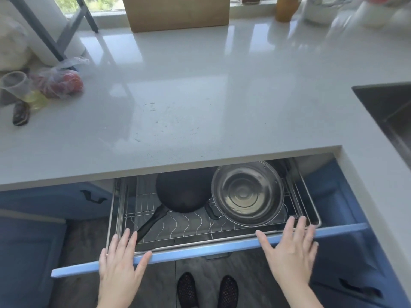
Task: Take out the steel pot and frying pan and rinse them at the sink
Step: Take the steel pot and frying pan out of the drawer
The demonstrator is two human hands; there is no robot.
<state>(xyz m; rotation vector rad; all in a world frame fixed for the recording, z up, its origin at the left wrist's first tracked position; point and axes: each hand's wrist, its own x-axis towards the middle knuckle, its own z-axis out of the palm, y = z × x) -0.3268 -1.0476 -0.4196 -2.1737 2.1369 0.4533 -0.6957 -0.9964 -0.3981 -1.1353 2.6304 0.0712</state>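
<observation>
Both hands lie flat with fingers straight and spread, each grip open and clamped on nothing. The left hand [121, 263] rests on the blue front edge of the drawer [200, 252] near its left end, fingertips reaching over the edge toward the pan's handle. The right hand [291, 252] rests on the same edge near its right end, fingertips just in front of the pot.

The drawer stands pulled out from under the table [200, 96]. Inside it, on a wire rack [189, 225], the black frying pan [183, 192] sits left of the steel pot [248, 193], the two touching or nearly so. The pan's long handle points toward the left hand.

On the table, far left of the drawer, lies a plastic bag of red fruit [60, 81] beside a clear cup [14, 82]. The dark sink [387, 107] is set in at the right. A cardboard box [175, 12] stands at the back. No writing can be read.
</observation>
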